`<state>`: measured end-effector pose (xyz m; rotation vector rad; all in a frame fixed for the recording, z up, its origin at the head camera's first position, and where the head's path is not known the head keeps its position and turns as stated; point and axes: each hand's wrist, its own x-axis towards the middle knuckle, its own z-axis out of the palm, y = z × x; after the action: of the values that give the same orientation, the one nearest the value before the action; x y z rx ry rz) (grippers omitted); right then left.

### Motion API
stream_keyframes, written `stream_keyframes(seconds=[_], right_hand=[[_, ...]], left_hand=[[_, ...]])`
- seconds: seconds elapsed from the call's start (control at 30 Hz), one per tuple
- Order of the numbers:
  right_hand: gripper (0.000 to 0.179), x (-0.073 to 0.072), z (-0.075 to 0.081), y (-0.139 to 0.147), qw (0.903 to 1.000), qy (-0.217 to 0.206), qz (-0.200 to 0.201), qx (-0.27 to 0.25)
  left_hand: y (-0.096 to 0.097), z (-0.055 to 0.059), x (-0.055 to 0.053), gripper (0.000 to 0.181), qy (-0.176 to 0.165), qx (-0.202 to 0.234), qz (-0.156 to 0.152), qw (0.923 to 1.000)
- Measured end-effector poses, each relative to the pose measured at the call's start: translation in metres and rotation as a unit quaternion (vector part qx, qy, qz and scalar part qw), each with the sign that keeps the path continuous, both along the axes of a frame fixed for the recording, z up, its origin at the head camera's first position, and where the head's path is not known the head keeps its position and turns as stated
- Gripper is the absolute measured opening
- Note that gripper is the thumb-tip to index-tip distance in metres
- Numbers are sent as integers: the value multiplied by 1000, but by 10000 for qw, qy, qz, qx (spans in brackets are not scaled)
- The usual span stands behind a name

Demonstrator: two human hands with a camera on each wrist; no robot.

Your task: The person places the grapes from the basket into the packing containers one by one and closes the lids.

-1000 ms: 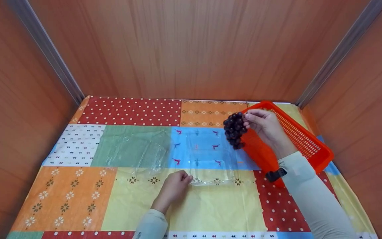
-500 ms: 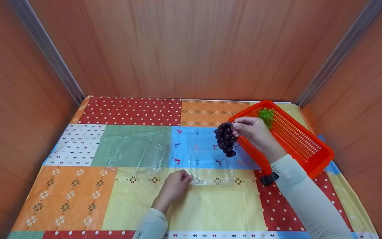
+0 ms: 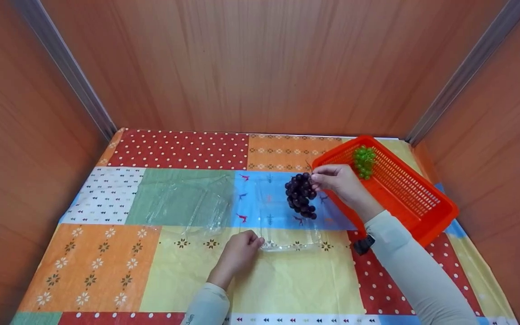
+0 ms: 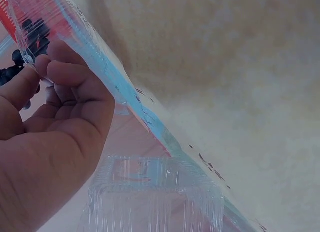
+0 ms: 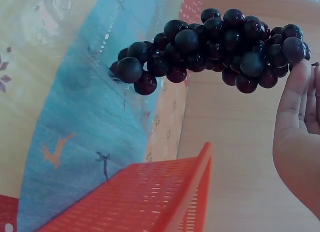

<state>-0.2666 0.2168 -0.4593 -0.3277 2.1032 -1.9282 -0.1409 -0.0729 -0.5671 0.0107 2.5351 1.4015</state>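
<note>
A bunch of dark purple grapes (image 3: 301,196) hangs from the thumb and fingers of my right hand (image 3: 339,185), which pinches it at the stem. In the right wrist view the grapes (image 5: 220,47) stretch across the top, with the fingertips at their stem end. Beneath the bunch lies a clear plastic container (image 3: 289,247) on the patterned cloth; the grapes overlap its far part in the head view. My left hand (image 3: 240,250) pinches the near left corner of this container between thumb and curled fingers, as the left wrist view shows up close.
To the right stands an orange-red plastic basket (image 3: 415,221) with a bunch of green grapes (image 3: 364,162) at its far end. Another clear plastic container (image 3: 206,210) lies left of the left hand. Wooden panels (image 3: 260,67) wall the table at the back and sides.
My right hand has carried the purple grapes left and toward me, away from the basket to over the clear container. The green grapes have come into view. My left hand has stayed put.
</note>
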Motion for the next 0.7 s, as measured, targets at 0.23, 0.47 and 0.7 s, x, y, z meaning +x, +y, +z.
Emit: stream_keyframes(seconds=[0.23,0.47,0.7], right_hand=[[30,0,-9,-8,9997,75,184,149],[29,2,-25,-14,9992,4,404,-70],[27,2,-33,-23,9967,-12,806,97]], left_hand=[[-1,-2,1,21,36,9,-34,10000],[-2,-3,1,21,82,-22,-59,9999],[-1,-6,-1,22,113,-77,-58,9999]])
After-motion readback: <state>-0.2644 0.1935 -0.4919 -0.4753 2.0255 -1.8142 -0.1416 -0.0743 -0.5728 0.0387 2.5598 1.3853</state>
